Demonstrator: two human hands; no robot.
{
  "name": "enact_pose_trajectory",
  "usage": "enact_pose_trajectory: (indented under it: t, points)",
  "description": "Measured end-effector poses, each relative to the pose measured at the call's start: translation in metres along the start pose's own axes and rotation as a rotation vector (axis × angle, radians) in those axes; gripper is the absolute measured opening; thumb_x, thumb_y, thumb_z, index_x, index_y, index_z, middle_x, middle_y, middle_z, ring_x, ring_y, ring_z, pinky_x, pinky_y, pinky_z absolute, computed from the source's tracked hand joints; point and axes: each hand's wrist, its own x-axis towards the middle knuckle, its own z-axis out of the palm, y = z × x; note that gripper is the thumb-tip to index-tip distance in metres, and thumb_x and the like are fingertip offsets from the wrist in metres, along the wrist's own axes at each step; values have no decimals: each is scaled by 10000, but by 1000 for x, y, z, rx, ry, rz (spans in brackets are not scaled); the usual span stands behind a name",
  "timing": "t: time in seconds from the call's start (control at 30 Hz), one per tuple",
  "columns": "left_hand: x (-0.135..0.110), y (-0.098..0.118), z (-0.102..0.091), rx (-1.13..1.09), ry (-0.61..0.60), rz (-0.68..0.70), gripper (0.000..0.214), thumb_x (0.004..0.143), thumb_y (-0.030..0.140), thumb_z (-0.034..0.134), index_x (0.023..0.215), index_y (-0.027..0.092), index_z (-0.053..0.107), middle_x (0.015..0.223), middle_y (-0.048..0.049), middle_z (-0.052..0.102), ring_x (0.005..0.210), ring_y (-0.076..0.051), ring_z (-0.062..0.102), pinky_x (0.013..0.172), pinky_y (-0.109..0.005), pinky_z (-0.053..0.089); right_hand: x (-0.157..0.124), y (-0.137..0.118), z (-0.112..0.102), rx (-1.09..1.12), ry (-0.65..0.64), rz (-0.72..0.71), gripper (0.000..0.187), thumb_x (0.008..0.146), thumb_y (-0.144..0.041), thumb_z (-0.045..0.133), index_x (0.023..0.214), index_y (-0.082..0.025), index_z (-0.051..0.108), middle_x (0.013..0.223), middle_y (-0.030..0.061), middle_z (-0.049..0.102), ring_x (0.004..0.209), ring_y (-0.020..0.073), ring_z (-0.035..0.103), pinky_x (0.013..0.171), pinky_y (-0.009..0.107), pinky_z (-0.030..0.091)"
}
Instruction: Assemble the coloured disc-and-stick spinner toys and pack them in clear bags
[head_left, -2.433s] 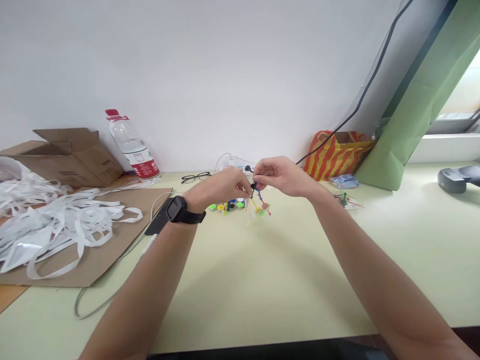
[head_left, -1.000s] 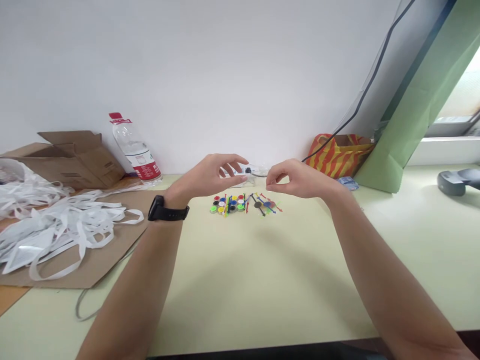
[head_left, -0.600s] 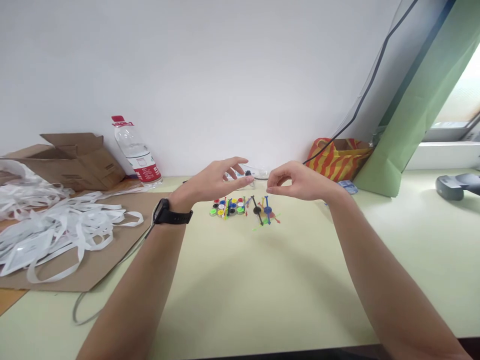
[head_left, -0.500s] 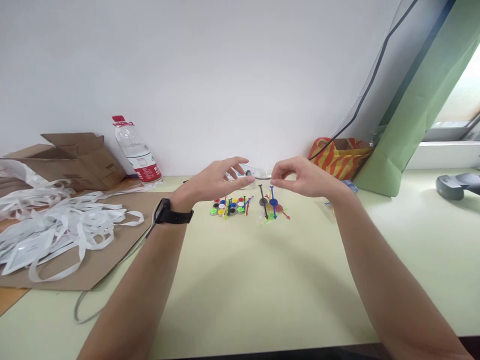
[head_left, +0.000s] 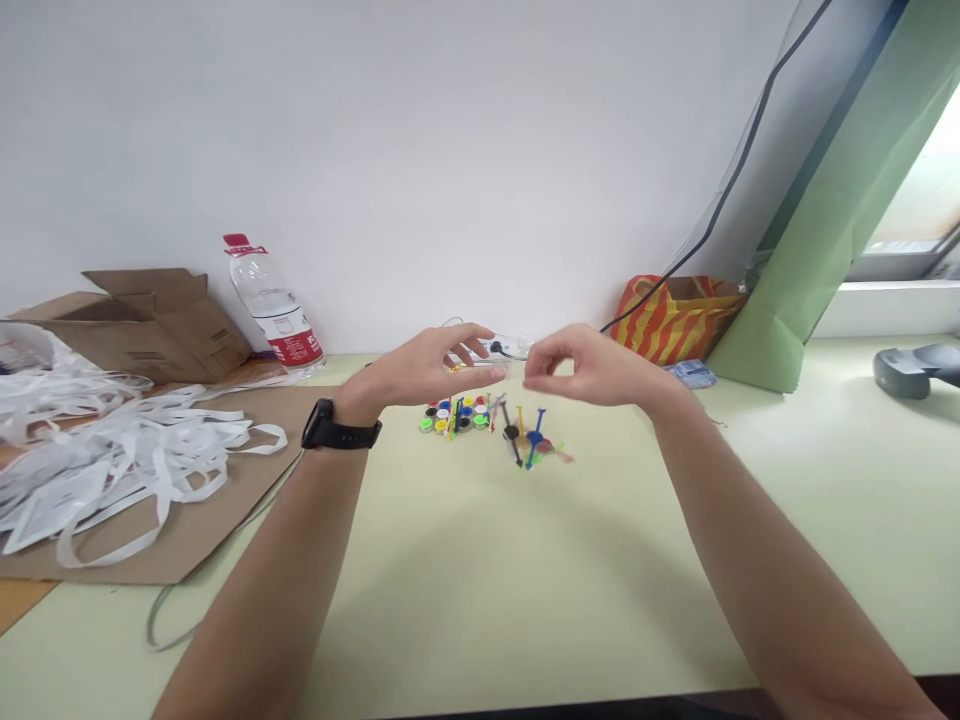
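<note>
My right hand [head_left: 581,365] pinches, thumb against fingers, the top of what looks like a clear plastic bag. Coloured arrow spinners [head_left: 534,438], among them black, blue, yellow and red ones, hang below these fingers; the bag film itself hardly shows. Facing it is my left hand [head_left: 442,362], with a black watch [head_left: 339,428] on the wrist. Its thumb and fingers are apart and hold nothing. Beneath the left fingers, a group of coloured discs and arrows [head_left: 457,415] lies on the table, partly hidden by the hand.
At left, white straps [head_left: 172,450] are heaped on a cardboard sheet [head_left: 247,490], with an open carton [head_left: 165,320] and a plastic bottle [head_left: 279,310] behind. A striped bag [head_left: 667,320] stands by the wall. Farther right are a green curtain [head_left: 817,270] and a grey device [head_left: 907,370].
My right hand has moved slightly left and the spinners under it have swung left and down. My left hand stays nearly in place, over the discs.
</note>
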Motion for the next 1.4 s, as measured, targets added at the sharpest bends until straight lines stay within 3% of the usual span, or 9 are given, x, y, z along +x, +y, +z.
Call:
enact_pose_trajectory:
  t: [0.37, 0.63, 0.73, 0.87, 0.93, 1.03, 1.1, 1.2, 1.4]
  points:
    - [4, -6, 3, -49, -115, 31, 734, 782, 603, 741, 1403, 256, 562, 1177, -113, 734, 1023, -273, 707, 819, -369, 565, 1, -5, 5, 41, -34, 10, 93, 859, -279, 668, 824, -198, 699, 836, 32, 725, 804, 190, 645, 751, 306, 494]
    - [5, -3, 2, -87, -49, 110, 713, 834, 487, 701, 1487, 307, 479, 989, -54, 760, 908, -214, 718, 814, -346, 558, -1, -5, 3, 26, 21, 23, 129, 870, -319, 660, 821, -207, 701, 849, 30, 721, 842, 197, 637, 814, 333, 497]
    - [4, -3, 2, -59, -111, 88, 604, 797, 497, 729, 1355, 299, 609, 1042, -64, 750, 913, -218, 715, 772, -326, 558, -1, -3, 3, 24, 44, 23, 144, 876, -335, 658, 830, -208, 707, 857, 26, 723, 847, 193, 637, 835, 336, 494]
    - [5, -7, 2, 33, -167, 31, 317, 804, 497, 703, 981, 240, 759, 948, -56, 756, 833, -216, 709, 663, -289, 529, 0, 0, 2, 23, 45, 11, 154, 887, -339, 644, 847, -203, 704, 869, 31, 724, 857, 194, 636, 867, 348, 499]
    - [5, -3, 2, 76, -115, 38, 271, 842, 469, 658, 884, 225, 768, 854, -47, 754, 772, -204, 698, 634, -283, 509, 0, -1, 1, 11, 58, 3, 154, 885, -339, 644, 836, -203, 699, 859, 31, 720, 850, 196, 636, 865, 350, 501]
    - [4, 7, 0, 123, 122, 92, 265, 867, 447, 635, 874, 223, 776, 854, -42, 760, 781, -198, 685, 707, -303, 511, -1, -3, -3, -6, 197, -8, 156, 901, -337, 621, 847, -206, 686, 885, 36, 717, 870, 198, 636, 852, 342, 499]
    - [3, 12, -1, 158, 195, 109, 254, 854, 443, 650, 871, 226, 780, 887, -44, 762, 824, -209, 685, 732, -311, 508, -2, -3, -4, -7, 185, -13, 146, 907, -324, 611, 859, -206, 681, 897, 38, 717, 880, 198, 636, 848, 337, 499]
    - [3, 11, -1, 184, 51, 106, 226, 814, 434, 682, 830, 238, 793, 863, -47, 761, 833, -225, 688, 681, -301, 496, -1, 1, -2, -9, 31, 6, 129, 883, -304, 637, 824, -198, 680, 845, 38, 713, 830, 195, 634, 810, 333, 503]
    - [4, 4, -1, 101, -74, 77, 276, 778, 500, 706, 786, 244, 809, 762, -48, 756, 741, -220, 683, 627, -302, 490, -2, 5, -3, 7, 51, 32, 126, 870, -309, 655, 821, -198, 688, 853, 36, 718, 827, 192, 641, 801, 327, 507]
